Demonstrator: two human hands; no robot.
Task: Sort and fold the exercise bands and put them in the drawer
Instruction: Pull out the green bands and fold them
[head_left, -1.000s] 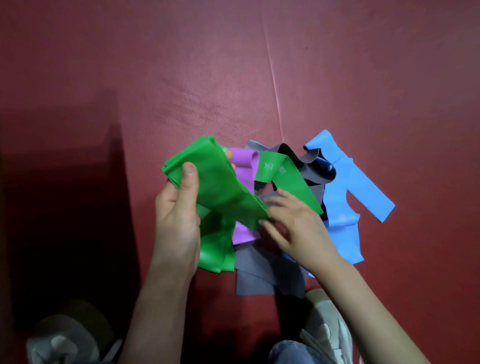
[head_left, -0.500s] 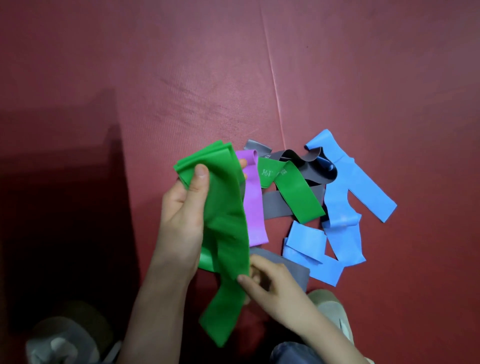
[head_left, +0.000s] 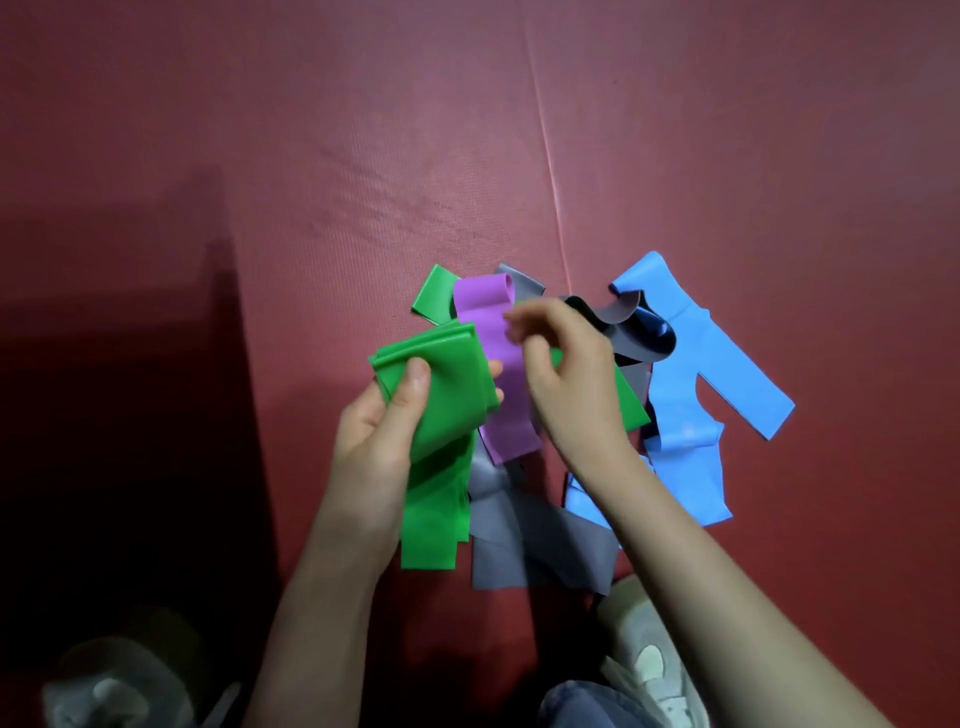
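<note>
Left hand (head_left: 376, 441) grips folded green band (head_left: 441, 384); right hand (head_left: 566, 374), blurred, grip indeterminate, hovers over band pile (head_left: 680, 395); red mat (head_left: 311, 156) beyond lies bare.

Bands: green (head_left: 441, 384), purple (head_left: 493, 374), grey (head_left: 540, 545), blue (head_left: 685, 395); mat (head_left: 311, 156) dark red w/ fine ribbing

Light was moderate and fell from about 2 o'clock, leaving the mat (head_left: 675, 130) brightest toward 12 and 1 o'clock. A deep shadow (head_left: 130, 415) covered the 8 to 9 o'clock side, darkening to near black. The right hand (head_left: 561, 374) showed motion blur at its fingers. The corners dimmed, the shoe (head_left: 119, 686) at 7 o'clock lay murky. No glare showed.
</note>
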